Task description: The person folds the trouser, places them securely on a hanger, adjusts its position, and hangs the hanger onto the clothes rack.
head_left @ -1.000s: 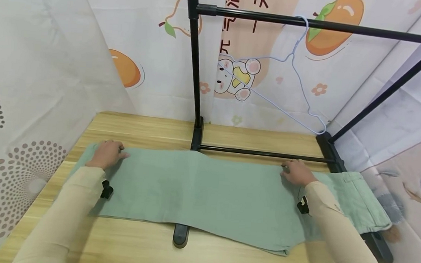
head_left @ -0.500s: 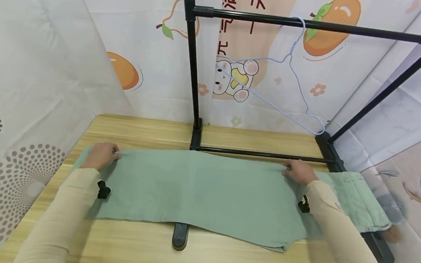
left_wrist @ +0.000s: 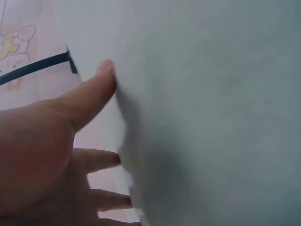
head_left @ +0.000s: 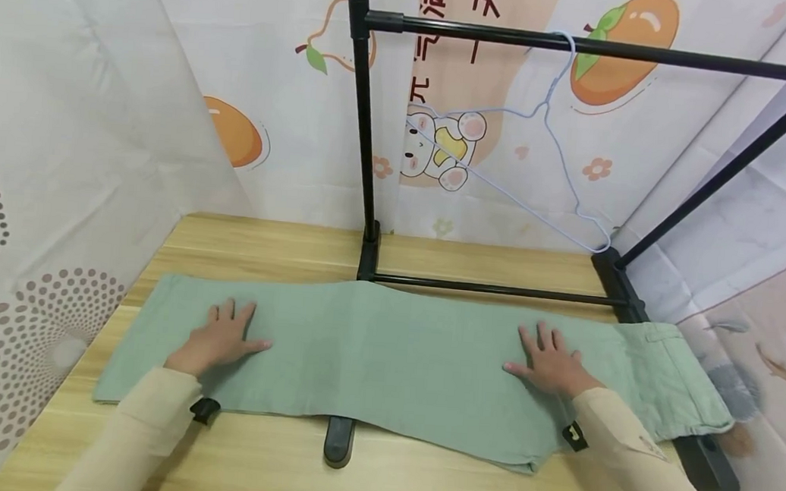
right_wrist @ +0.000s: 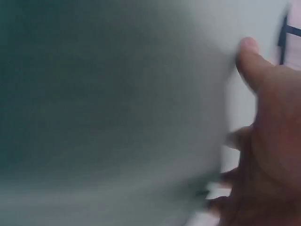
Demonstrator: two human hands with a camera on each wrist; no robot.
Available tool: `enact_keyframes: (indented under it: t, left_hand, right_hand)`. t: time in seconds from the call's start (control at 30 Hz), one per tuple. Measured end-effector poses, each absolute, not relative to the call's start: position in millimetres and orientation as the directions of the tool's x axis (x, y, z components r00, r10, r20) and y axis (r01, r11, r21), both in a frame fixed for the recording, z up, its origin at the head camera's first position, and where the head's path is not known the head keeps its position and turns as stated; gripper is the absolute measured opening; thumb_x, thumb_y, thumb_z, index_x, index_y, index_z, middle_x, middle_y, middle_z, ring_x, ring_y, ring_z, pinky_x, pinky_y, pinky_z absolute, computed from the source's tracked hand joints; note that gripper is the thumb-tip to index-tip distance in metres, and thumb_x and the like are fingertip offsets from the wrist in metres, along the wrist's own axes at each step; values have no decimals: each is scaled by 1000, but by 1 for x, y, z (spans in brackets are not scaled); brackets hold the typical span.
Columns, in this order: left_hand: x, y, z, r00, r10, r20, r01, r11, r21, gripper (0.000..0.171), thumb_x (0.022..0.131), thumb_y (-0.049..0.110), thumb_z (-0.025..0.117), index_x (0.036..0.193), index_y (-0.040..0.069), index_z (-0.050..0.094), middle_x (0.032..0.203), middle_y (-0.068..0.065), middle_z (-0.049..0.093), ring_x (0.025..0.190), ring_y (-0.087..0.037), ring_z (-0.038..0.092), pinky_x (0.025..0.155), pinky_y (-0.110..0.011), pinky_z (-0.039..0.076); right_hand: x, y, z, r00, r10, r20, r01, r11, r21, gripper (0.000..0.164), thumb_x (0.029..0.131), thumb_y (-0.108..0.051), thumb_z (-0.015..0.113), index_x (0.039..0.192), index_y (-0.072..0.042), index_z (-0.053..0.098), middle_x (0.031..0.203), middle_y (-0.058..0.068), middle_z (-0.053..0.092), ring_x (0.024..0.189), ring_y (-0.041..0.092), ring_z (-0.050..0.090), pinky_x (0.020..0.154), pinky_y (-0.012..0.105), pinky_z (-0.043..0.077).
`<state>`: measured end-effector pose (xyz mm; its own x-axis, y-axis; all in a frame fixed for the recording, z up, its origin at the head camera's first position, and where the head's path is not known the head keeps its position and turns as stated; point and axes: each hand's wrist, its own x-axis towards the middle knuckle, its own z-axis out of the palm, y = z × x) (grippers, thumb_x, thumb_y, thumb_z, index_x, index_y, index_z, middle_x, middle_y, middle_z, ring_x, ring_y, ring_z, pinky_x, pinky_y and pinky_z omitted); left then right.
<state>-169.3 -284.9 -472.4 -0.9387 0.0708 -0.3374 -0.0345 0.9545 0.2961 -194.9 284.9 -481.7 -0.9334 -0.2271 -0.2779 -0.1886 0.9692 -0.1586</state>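
A pair of light green pants lies folded lengthwise across the table, its elastic-looking waistband at the right and the leg hems at the left. My left hand rests on the leg part with fingers spread. Farther right, my right hand touches the cloth near the crotch, its fingers spread too. In the left wrist view the thumb and fingertips meet the green fabric. The right wrist view, which is blurred, has the fingertips at the fabric as well.
A black garment rack stands on the wooden table, its feet running beneath the pants. From its top bar hangs a light blue wire hanger. Printed curtains close in the back and sides.
Both hands have let go of the pants' far edge and come nearer, now spread flat on the cloth. The left hand has also shifted slightly right. The pants stay in place.
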Motion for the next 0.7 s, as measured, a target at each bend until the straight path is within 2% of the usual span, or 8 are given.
enact_keyframes:
  t: [0.1, 0.37, 0.5, 0.7]
  left_hand:
    - [-163, -288, -474, -924, 58, -379, -57, 957, 285, 99, 90, 63, 54, 152, -4, 15, 149, -46, -1, 134, -69, -1, 88, -88, 20]
    - [-170, -338, -467, -897, 46, -439, -103, 945, 310, 106, 90, 67, 50, 151, -7, 6, 149, -46, -8, 132, -71, -9, 91, -89, 9]
    - [-175, -358, -464, -897, 21, -442, -125, 946, 300, 107, 91, 65, 50, 150, -11, 3, 146, -49, -9, 133, -68, -6, 95, -87, 10]
    - [-182, -362, -461, -911, 15, -413, -113, 952, 284, 104, 92, 61, 51, 147, -17, 10, 141, -53, 2, 129, -70, 4, 95, -84, 20]
  right_hand:
    - [-184, 297, -490, -928, -214, -305, -167, 970, -175, 95, 91, -70, 42, 155, -5, 16, 158, 33, 4, 143, 55, 6, 97, 84, 12]
    - [-180, 348, -494, -934, -104, -343, -28, 975, -220, 102, 91, -72, 39, 155, -3, -1, 155, 37, -9, 140, 59, -11, 95, 86, -5]
    - [-179, 365, -496, -929, -63, -365, 19, 976, -217, 106, 91, -74, 37, 154, 0, -5, 153, 39, -13, 140, 59, -13, 94, 86, -6]
    - [-189, 370, -480, -932, -54, -359, 22, 979, -204, 103, 91, -74, 35, 152, 6, 11, 150, 44, -1, 137, 63, -1, 93, 87, 4]
